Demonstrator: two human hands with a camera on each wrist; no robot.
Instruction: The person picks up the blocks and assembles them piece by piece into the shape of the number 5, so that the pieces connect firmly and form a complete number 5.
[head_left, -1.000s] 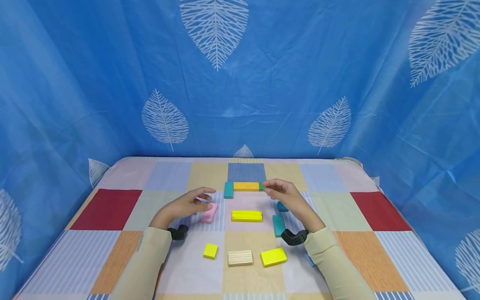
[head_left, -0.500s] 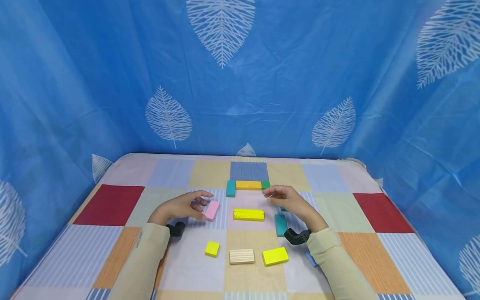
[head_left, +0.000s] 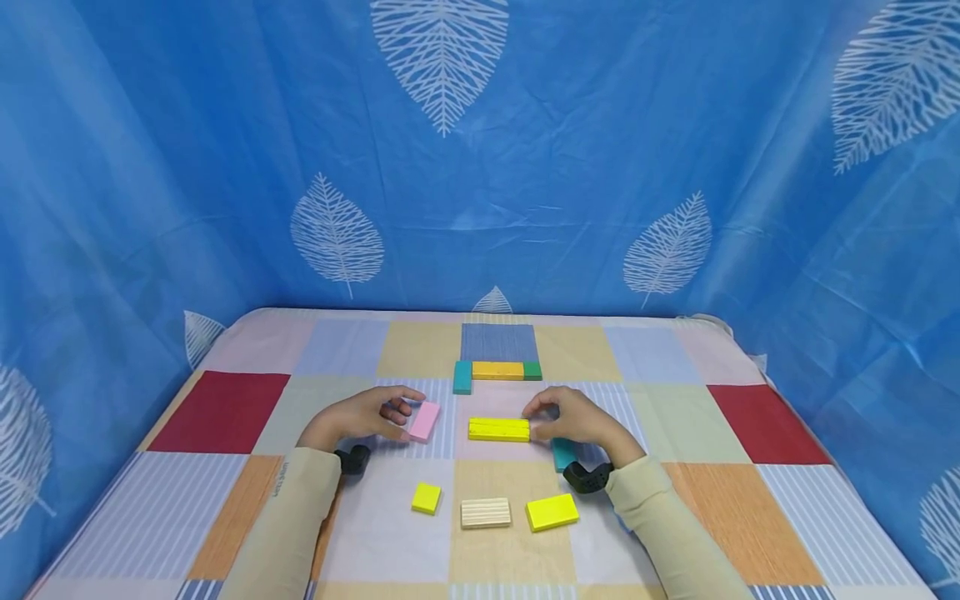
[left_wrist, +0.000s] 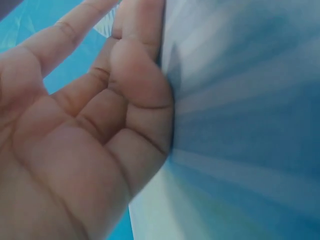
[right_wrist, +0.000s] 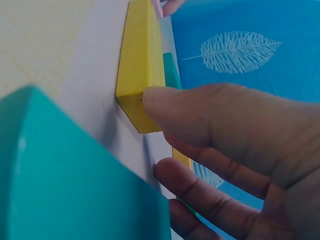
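In the head view my right hand (head_left: 573, 418) is at the right end of a long yellow block (head_left: 495, 430). Its thumb tip touches the block's end face in the right wrist view, while the other fingers are spread apart beyond it. My left hand (head_left: 360, 417) rests on the cloth beside a pink block (head_left: 425, 422), thumb at the block's near corner and index finger stretched out above its far end. The left wrist view shows those fingers (left_wrist: 142, 75) loosely bent against the cloth, with the pink block out of sight there.
Behind, a teal block (head_left: 462, 377), an orange block (head_left: 497, 371) and a green block (head_left: 532, 371) adjoin in a row. Another teal block (head_left: 563, 455) lies by the right wrist. Nearer are a small yellow block (head_left: 426, 497), a ridged wooden block (head_left: 485, 513) and a bright yellow block (head_left: 552, 512).
My right hand has come away from the green block, nearer to me, down to the yellow block's right end. The left thumb has moved to the pink block's near corner.
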